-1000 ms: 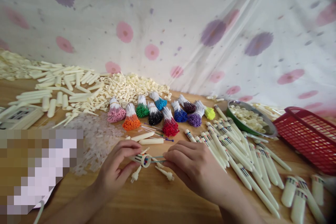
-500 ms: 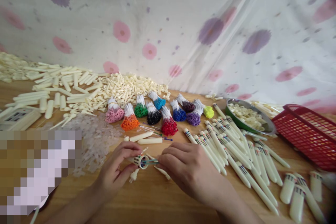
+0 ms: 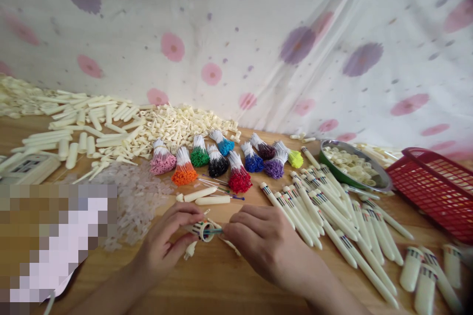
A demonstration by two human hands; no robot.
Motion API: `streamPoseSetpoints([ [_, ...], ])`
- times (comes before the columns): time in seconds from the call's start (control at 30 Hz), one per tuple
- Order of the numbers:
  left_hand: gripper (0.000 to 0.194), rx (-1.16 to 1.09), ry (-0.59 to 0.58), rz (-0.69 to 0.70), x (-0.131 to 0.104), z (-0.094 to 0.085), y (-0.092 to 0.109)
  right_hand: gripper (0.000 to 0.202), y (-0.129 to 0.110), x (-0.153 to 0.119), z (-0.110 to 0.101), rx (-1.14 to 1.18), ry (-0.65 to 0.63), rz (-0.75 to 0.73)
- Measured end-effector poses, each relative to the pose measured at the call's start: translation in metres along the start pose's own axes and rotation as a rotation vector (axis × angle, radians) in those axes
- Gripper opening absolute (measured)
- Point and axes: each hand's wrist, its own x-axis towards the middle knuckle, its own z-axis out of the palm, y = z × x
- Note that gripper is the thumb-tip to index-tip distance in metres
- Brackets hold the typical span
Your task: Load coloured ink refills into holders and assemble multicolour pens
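Between thumb and fingers of my left hand [image 3: 168,236] is a cream slotted pen collar [image 3: 206,232], its round open end turned to the right. My right hand [image 3: 264,238] is closed on thin blue pen refills [image 3: 215,231] that run into that open end; its fingertips are mostly hidden. Small cream pen parts [image 3: 190,250] lie on the table below the collar. Just beyond my hands rest two cream barrels [image 3: 212,200] and a few loose refills [image 3: 236,197]. Behind them stand bundles of refills, among them red [image 3: 239,178], orange [image 3: 184,174] and pink [image 3: 162,162].
Many multicolour pens [image 3: 332,202] lie to the right, near a green-sided metal bowl [image 3: 325,161] of collars and a red basket [image 3: 436,187]. Clear plastic pieces [image 3: 133,206] and heaped cream parts [image 3: 173,125] cover the left and back. A patterned sheet [image 3: 229,49] hangs behind.
My two hands stay close together, with the collar and refills shifted very slightly right in view. The blue refills appear closer together. The whole view has moved a little.
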Motion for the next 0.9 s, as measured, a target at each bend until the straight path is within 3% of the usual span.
streamPoseSetpoints([
  [0.33,0.022,0.102,0.133,-0.049,0.003,0.0,0.0,0.02,0.008,0.0,0.002,-0.099,0.009,0.003],
  [0.5,0.019,0.074,0.155,-0.12,-0.001,0.001,-0.003,0.011,0.023,-0.014,0.007,-0.147,-0.027,0.332],
  [0.6,0.019,0.071,0.201,-0.159,-0.003,0.002,-0.005,0.01,0.031,-0.03,0.019,-0.327,-0.225,0.521],
  [0.73,0.015,0.088,0.29,-0.233,-0.005,0.004,-0.011,0.007,0.037,-0.05,0.034,-0.4,-0.425,0.585],
  [0.8,0.012,0.091,0.322,-0.271,-0.005,0.006,-0.014,0.011,0.043,-0.055,0.032,-0.338,-0.437,0.686],
  [0.9,0.008,0.081,0.344,-0.295,-0.006,0.008,-0.016,0.019,0.065,-0.057,0.017,-0.283,-0.35,0.905],
])
